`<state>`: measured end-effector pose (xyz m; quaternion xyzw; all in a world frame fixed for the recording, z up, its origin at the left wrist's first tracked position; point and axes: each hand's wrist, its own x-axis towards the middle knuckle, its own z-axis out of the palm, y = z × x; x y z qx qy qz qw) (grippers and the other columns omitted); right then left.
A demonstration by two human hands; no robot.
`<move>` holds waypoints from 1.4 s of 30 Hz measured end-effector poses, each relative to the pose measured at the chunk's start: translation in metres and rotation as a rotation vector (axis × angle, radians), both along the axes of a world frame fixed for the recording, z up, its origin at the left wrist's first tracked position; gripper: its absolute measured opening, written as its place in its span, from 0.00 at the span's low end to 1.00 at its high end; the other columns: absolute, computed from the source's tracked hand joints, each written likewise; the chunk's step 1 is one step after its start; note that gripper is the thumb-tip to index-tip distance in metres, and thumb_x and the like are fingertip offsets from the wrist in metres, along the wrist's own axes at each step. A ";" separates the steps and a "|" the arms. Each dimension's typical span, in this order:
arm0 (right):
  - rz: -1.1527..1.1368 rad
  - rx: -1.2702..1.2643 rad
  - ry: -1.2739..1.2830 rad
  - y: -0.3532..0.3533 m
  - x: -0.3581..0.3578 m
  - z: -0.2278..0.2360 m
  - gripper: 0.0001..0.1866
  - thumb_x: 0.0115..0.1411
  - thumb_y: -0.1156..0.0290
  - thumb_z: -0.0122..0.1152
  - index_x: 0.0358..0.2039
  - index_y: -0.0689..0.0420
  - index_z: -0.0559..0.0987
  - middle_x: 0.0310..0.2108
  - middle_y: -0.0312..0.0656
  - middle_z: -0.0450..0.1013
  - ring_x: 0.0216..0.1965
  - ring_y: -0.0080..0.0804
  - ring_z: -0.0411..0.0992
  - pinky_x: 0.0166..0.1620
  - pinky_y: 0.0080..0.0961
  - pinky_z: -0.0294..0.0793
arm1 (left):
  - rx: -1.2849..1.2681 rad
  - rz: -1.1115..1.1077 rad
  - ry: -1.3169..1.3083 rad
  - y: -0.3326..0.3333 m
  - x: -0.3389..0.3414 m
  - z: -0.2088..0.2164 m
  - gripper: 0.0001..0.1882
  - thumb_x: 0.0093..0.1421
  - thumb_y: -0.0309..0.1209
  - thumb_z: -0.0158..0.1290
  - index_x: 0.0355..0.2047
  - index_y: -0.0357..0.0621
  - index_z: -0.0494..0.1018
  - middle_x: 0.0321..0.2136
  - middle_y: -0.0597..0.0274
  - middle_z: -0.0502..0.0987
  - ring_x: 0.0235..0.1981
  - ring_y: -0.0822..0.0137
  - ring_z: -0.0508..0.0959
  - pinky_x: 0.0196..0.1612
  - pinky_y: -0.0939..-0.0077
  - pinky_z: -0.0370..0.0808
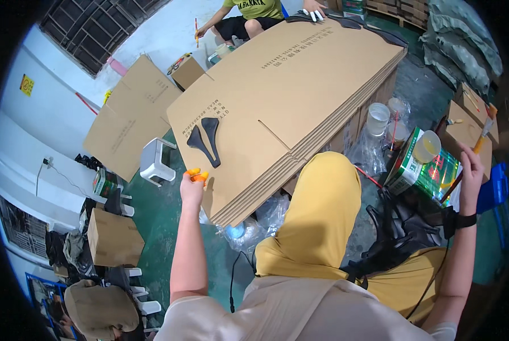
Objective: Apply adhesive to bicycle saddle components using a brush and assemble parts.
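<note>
My left hand (193, 186), with orange covers on its fingertips, is at the near left edge of a stack of flat cardboard (249, 131). Its fingers are loosely bent and slightly apart, and I see nothing in them. Just beyond them a black forked bike saddle piece (213, 136) lies on the top sheet, its narrow end toward me. Out to the right, my right hand (470, 167) is closed around a paint brush (482, 136), bristles up. Beside that hand, a translucent cup of yellowish liquid (427, 146) stands on a green tin (436, 176).
Across the stack, a co-worker (257, 14) sits with a brush in one hand, the other hand near more black saddle pieces (345, 21). A white stool (156, 161) stands left of the stack. Clear tubs (378, 116) and black pieces (399, 224) lie at my right.
</note>
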<state>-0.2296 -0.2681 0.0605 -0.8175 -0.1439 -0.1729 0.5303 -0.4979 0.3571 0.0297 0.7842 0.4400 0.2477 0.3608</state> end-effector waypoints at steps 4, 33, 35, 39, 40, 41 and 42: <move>0.062 -0.060 -0.054 0.019 -0.004 -0.003 0.11 0.59 0.76 0.50 0.41 0.61 0.77 0.36 0.37 0.69 0.39 0.23 0.66 0.45 0.17 0.62 | -0.307 0.087 0.038 -0.014 0.016 0.010 0.16 0.57 0.30 0.41 0.45 0.43 0.68 0.34 0.60 0.75 0.29 0.69 0.75 0.26 0.75 0.72; 0.028 -0.102 -0.231 0.015 -0.022 0.013 0.10 0.55 0.78 0.52 0.36 0.62 0.78 0.30 0.40 0.66 0.33 0.27 0.66 0.37 0.20 0.63 | -0.618 0.186 -0.057 0.015 0.082 0.021 0.13 0.61 0.39 0.42 0.28 0.47 0.73 0.21 0.67 0.76 0.17 0.74 0.74 0.14 0.83 0.66; 0.026 -0.098 -0.229 0.015 -0.022 0.013 0.09 0.55 0.78 0.52 0.36 0.63 0.78 0.30 0.40 0.67 0.33 0.28 0.66 0.37 0.20 0.63 | -0.813 0.214 -0.418 0.025 0.080 0.023 0.16 0.63 0.39 0.39 0.29 0.46 0.73 0.20 0.67 0.76 0.16 0.73 0.74 0.14 0.84 0.66; 0.019 -0.126 -0.266 0.016 -0.019 0.005 0.08 0.55 0.79 0.52 0.35 0.63 0.77 0.29 0.42 0.68 0.34 0.30 0.68 0.39 0.21 0.64 | -0.842 0.222 -0.612 0.056 0.071 0.019 0.15 0.64 0.39 0.39 0.30 0.47 0.73 0.22 0.68 0.76 0.19 0.75 0.74 0.17 0.84 0.66; 0.019 -0.137 -0.246 0.018 -0.020 0.008 0.08 0.55 0.79 0.52 0.35 0.63 0.77 0.30 0.43 0.69 0.34 0.32 0.68 0.40 0.23 0.64 | -0.877 0.238 -0.692 0.063 0.071 0.016 0.14 0.64 0.39 0.39 0.32 0.48 0.73 0.23 0.69 0.75 0.19 0.76 0.71 0.19 0.84 0.64; 0.028 -0.144 -0.214 0.015 -0.017 0.002 0.08 0.54 0.79 0.52 0.35 0.63 0.77 0.33 0.43 0.69 0.36 0.31 0.68 0.42 0.23 0.64 | -0.882 0.240 -0.710 0.070 0.070 0.013 0.14 0.64 0.39 0.39 0.32 0.48 0.73 0.23 0.69 0.75 0.19 0.76 0.71 0.19 0.84 0.64; 0.016 -0.140 -0.220 0.012 -0.015 -0.001 0.09 0.55 0.79 0.52 0.35 0.63 0.77 0.34 0.43 0.70 0.38 0.31 0.67 0.43 0.22 0.64 | -0.858 0.291 -0.742 0.071 0.076 0.009 0.14 0.64 0.38 0.38 0.34 0.49 0.73 0.24 0.69 0.75 0.18 0.77 0.69 0.19 0.84 0.61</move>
